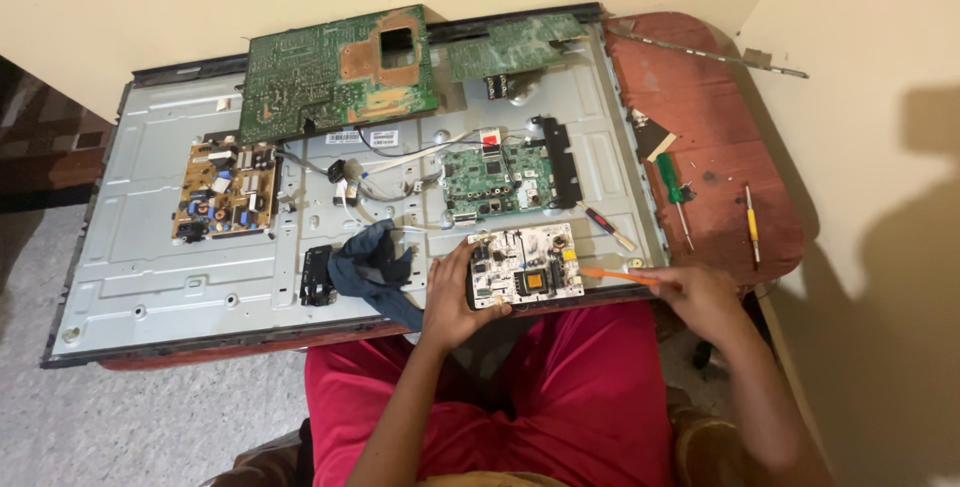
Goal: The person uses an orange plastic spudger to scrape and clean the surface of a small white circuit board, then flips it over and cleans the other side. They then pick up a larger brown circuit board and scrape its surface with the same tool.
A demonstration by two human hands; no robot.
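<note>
While gripped at its left edge by the left hand (452,292) to keep it steady on the near rim of the metal back panel (160,277), white circuit board (525,265) probed from its right by orange tool (612,274) pinched in right hand (705,297).

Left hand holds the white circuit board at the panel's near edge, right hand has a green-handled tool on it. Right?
Not quite. The head view shows the left hand holding the white circuit board, but the tool in the right hand is orange. The green-handled screwdriver lies untouched on the reddish table.
</note>
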